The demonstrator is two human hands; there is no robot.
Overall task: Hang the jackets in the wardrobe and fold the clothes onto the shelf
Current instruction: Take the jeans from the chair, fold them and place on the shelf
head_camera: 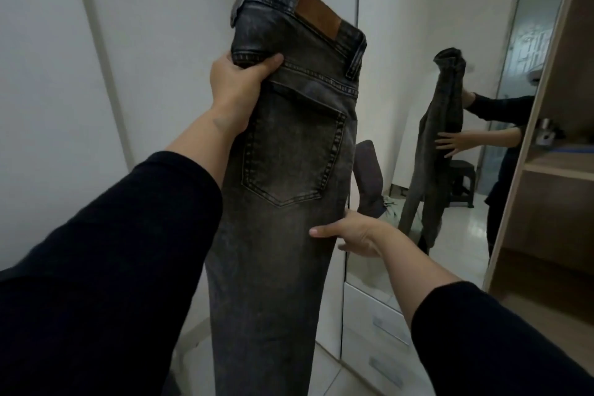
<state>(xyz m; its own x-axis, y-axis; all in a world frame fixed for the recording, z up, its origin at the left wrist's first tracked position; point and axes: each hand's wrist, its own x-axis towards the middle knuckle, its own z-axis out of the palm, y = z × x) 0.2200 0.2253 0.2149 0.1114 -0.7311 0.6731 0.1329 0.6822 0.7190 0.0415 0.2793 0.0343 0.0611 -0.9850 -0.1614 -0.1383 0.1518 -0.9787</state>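
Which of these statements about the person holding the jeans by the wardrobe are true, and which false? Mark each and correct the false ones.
1. The left hand grips the jeans near the waistband. True.
2. The right hand holds a hanger. False: it touches the jeans with straight fingers.
3. The jeans lie folded on the shelf. False: they hang held up in the air.
4. A mirror reflects the person and jeans. True.
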